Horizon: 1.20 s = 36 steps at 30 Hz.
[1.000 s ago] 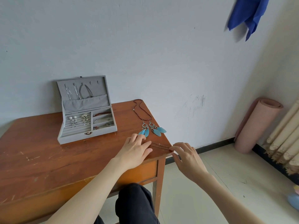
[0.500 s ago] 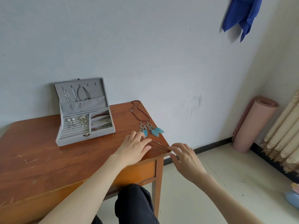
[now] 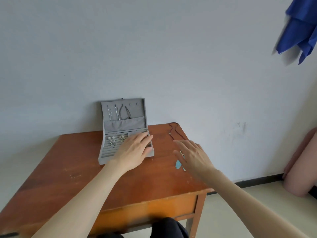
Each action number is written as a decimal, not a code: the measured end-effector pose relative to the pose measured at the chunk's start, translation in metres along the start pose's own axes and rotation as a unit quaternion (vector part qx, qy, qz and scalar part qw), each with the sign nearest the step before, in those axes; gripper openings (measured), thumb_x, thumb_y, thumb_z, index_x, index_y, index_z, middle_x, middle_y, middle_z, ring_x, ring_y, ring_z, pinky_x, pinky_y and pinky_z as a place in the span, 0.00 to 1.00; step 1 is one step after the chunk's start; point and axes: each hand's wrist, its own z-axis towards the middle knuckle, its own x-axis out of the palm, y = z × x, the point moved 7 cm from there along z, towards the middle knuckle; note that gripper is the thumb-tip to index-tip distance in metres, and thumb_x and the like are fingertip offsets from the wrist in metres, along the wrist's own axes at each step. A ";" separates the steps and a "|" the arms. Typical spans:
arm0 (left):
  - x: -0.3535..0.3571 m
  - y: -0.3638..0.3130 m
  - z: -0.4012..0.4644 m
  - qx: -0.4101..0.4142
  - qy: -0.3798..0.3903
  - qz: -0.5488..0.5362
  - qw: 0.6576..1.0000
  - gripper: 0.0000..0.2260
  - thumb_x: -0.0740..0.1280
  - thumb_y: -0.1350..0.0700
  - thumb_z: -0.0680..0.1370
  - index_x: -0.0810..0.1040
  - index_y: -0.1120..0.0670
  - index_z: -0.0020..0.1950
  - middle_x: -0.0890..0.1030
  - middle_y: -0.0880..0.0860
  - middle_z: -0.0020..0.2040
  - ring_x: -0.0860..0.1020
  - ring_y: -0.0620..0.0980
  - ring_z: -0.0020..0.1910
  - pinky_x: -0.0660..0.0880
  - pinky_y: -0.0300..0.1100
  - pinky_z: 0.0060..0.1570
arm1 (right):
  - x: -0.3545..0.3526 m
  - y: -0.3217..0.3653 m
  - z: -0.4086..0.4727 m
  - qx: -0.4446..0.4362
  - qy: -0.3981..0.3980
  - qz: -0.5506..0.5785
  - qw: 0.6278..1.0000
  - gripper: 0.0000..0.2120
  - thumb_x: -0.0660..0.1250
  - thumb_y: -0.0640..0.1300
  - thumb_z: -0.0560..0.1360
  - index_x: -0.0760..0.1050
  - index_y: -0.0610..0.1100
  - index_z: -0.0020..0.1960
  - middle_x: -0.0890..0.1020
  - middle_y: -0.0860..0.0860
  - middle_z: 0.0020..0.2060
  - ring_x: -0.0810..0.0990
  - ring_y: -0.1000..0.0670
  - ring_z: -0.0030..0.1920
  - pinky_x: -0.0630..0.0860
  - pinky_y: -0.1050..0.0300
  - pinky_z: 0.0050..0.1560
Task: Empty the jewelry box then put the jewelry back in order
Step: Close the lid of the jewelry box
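Observation:
The grey jewelry box [image 3: 109, 152] stands open at the back of the wooden table [image 3: 68, 169]. Necklaces hang in its raised lid [image 3: 120, 112]. Pearl and silver earrings [image 3: 114, 140] sit in its ring rows. My left hand [image 3: 133, 150] lies over the box's right compartments with straight fingers and hides what is in them. My right hand [image 3: 193, 157] hovers flat over a necklace with blue feather pendants [image 3: 178, 164]. Its dark cord [image 3: 173, 133] runs toward the table's far right corner. Neither hand holds anything that I can see.
The table stands against a pale wall. A rolled pink mat [image 3: 301, 169] leans in the corner at the right. A blue cloth [image 3: 298, 28] hangs high on the wall. My dark-clad knee [image 3: 168, 227] shows under the table's front edge.
Both hands left the thin chain at the table's right front corner. My left hand moved to the box and my right hand moved over the feather necklace. The view turned left.

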 end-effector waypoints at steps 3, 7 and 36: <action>0.000 0.048 -0.004 -0.046 0.012 0.044 0.998 0.23 0.51 0.47 0.81 0.57 0.54 0.74 0.60 0.54 0.74 0.59 0.51 0.72 0.60 0.48 0.70 | 0.008 0.017 0.042 -0.017 0.012 -0.002 1.000 0.21 0.51 0.54 0.80 0.61 0.49 0.71 0.68 0.52 0.69 0.66 0.50 0.69 0.63 0.53 0.66; 0.011 0.110 -0.006 -0.116 0.049 0.071 0.990 0.25 0.50 0.46 0.81 0.51 0.55 0.75 0.55 0.55 0.76 0.54 0.52 0.74 0.56 0.49 0.72 | 0.030 0.029 0.098 -0.009 0.046 -0.004 0.999 0.21 0.53 0.53 0.80 0.58 0.50 0.72 0.66 0.52 0.70 0.65 0.48 0.69 0.65 0.51 0.66; 0.009 0.209 0.053 -0.346 -0.040 -0.342 0.873 0.29 0.48 0.49 0.82 0.39 0.62 0.74 0.45 0.59 0.76 0.49 0.54 0.75 0.49 0.44 0.71 | 0.083 0.020 0.237 0.251 0.036 0.420 0.871 0.34 0.57 0.62 0.75 0.57 0.42 0.73 0.65 0.45 0.69 0.69 0.44 0.65 0.66 0.44 0.67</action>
